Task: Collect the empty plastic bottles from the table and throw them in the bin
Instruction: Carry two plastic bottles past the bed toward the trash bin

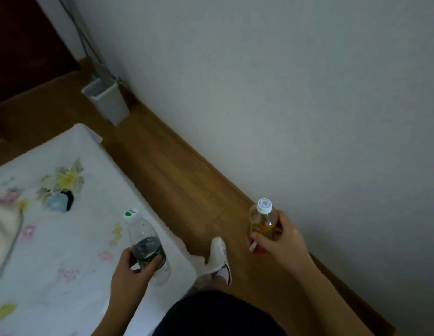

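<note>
Both grips are closed, each around one upright bottle: the left hand holds the clear bottle over the tabletop, the right hand the amber bottle. Held so, both can go in one trip to the bin, well beyond the tabletop's far corner.

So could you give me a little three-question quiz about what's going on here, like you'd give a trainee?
1. True or false: each hand holds a bottle.
2. Which bottle has the green label: (a) the one in the left hand, (b) the one in the right hand?
3. Where does the grey bin stand?

Key
1. True: the left hand's fingers wrap the clear bottle over the flowered tablecloth, and the right hand grips the amber bottle over the wooden floor.
2. (a).
3. On the floor against the wall, ahead of the person, beyond the table's far corner.
</note>
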